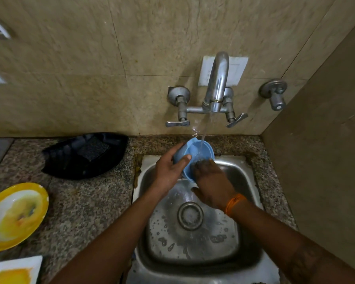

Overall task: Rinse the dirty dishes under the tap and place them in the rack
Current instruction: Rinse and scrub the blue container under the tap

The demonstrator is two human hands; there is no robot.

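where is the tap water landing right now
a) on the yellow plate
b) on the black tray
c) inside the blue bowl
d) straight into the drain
c: the stream from the tap falls into the blue bowl, which the left hand grips by the rim over the sink while the right hand rubs inside.

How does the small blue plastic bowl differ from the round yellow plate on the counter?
The small blue plastic bowl is held over the steel sink under running water; the round yellow plate lies flat on the granite counter, untouched. The bowl is deep and tilted; the plate is shallow and looks wider. The left hand grips the bowl while the right hand rubs inside it; the plate shows food stains.
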